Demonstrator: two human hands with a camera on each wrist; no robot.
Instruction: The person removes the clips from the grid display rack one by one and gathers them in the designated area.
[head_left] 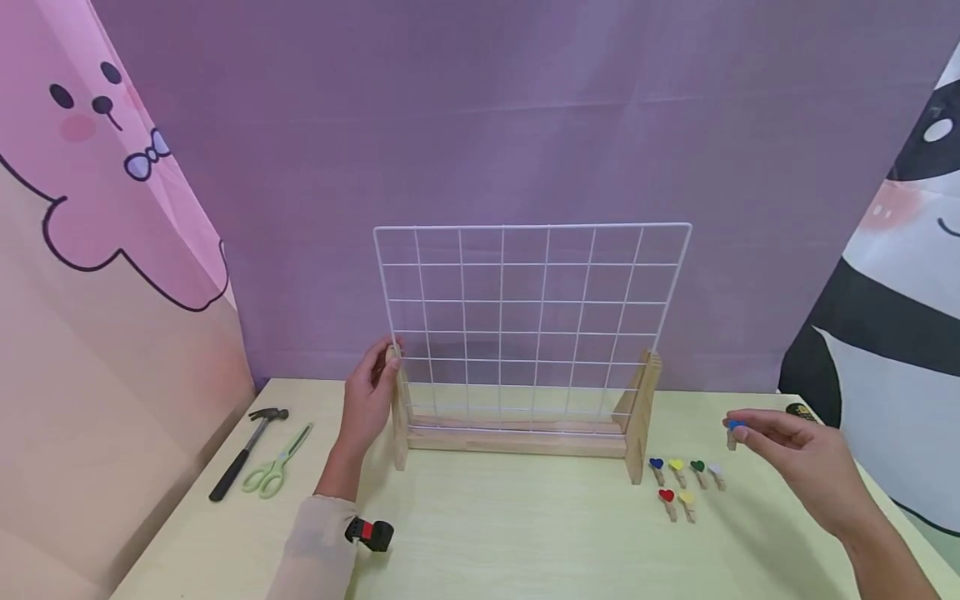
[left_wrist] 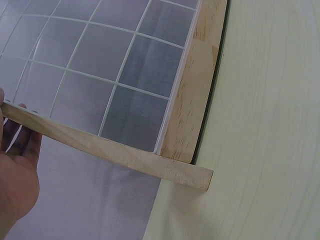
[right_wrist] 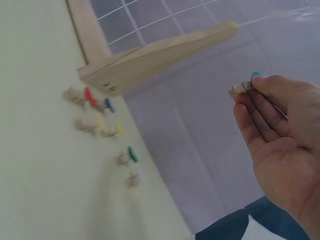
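A white wire grid [head_left: 532, 226] stands in a wooden stand [head_left: 517, 442] on the table. My left hand [head_left: 367, 406] holds the top of the stand's left upright [left_wrist: 107, 147], thumb on the near side and fingers behind it. Out to the right, above the table, my right hand [head_left: 798, 462] pinches a small wooden clothespin [right_wrist: 241, 89] with a blue heart on it. Several more heart clothespins lie by the stand's right foot, among them a red one [head_left: 667, 497], a dark blue one [head_left: 657, 465] and a green one [head_left: 698, 467].
On the table's left side lie a hammer [head_left: 242, 458] with a black handle and a pair of light green scissors [head_left: 272, 473]. A purple cloth [head_left: 525, 125] hangs behind the table, with cartoon-printed cloth at both sides. A black wrist camera [head_left: 370, 533] sits at my left sleeve.
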